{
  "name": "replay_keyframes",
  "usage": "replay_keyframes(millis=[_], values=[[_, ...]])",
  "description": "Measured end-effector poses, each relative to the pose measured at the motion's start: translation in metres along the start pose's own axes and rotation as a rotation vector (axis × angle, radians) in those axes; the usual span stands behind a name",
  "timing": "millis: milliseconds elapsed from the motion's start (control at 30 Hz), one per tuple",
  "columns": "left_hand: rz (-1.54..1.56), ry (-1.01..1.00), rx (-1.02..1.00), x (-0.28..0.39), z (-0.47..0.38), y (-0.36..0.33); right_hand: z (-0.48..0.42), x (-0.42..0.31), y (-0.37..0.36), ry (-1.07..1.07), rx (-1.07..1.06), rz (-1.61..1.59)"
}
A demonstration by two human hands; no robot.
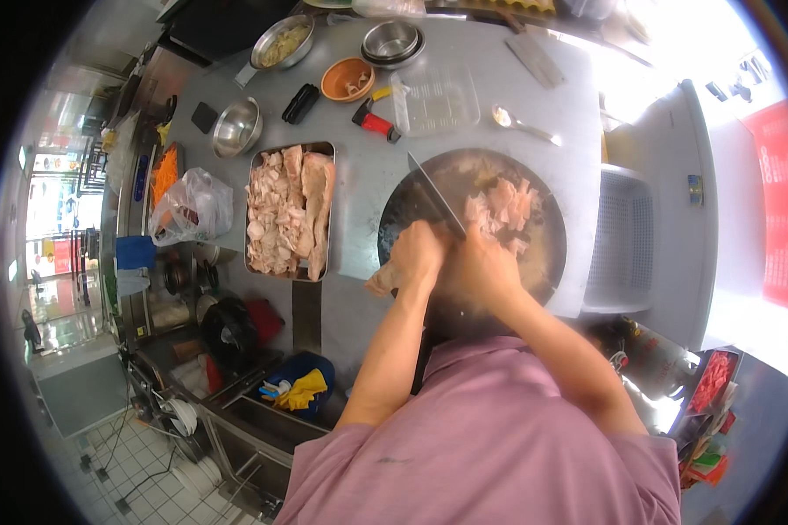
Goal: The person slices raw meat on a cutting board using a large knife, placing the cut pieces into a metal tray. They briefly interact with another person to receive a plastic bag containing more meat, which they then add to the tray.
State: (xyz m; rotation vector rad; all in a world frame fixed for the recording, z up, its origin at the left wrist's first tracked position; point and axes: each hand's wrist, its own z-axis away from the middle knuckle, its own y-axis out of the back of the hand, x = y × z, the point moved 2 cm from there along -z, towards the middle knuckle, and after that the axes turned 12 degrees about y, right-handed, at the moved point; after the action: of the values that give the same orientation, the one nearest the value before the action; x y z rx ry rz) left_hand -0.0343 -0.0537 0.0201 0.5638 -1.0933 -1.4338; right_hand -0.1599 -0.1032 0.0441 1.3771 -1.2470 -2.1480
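Observation:
A round, dark chopping board lies on the steel table before me. My right hand grips a cleaver, its blade pointing away and to the left across the board. Close beside it, my left hand presses down on a pale strip of meat, whose end sticks out past the board's left edge. Most of that strip is hidden under my fingers. Thin slices of pink meat are heaped on the board to the right of the blade.
Left of the board stands a steel tray full of cut meat. Farther back are an orange bowl, a plastic container, a spoon and another cleaver. A white plastic basket sits right of the table.

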Motion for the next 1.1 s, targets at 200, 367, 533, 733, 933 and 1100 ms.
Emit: replay_keyframes(millis=[200, 367, 533, 733, 933, 1100], values=[[0.028, -0.026, -0.018, -0.006, -0.003, -0.004, 0.060, -0.004, 0.031, -0.086, -0.149, -0.011], [0.012, -0.057, -0.046, 0.000, 0.001, 0.002, 0.006, 0.000, -0.005, -0.005, -0.011, 0.030], [0.011, -0.041, -0.015, -0.004, -0.009, -0.002, 0.017, 0.000, 0.009, -0.001, -0.004, 0.012], [-0.003, -0.056, -0.045, -0.006, -0.013, -0.003, 0.055, 0.003, 0.014, -0.053, -0.113, 0.052], [0.028, -0.085, -0.047, -0.005, -0.010, -0.006, 0.038, 0.010, -0.006, 0.046, -0.051, 0.119], [0.021, -0.054, -0.025, -0.003, -0.007, -0.001, -0.004, 0.009, 0.001, 0.083, -0.011, 0.122]])
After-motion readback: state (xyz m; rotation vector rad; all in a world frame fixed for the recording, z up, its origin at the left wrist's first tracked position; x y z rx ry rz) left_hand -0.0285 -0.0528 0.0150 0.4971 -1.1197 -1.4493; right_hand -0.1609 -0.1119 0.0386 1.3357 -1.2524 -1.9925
